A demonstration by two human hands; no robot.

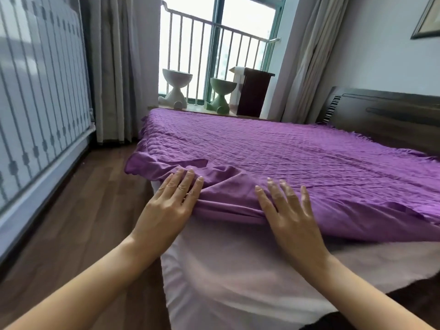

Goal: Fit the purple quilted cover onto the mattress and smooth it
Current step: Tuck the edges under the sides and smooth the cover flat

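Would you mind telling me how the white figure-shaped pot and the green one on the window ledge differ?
The white pot is pale and stands further left; the green pot is sage and stands beside the dark cabinet. The white pot's bowl looks wider in the picture than the green pot's. Both are upright bowls on seated, legged bodies, on the ledge.
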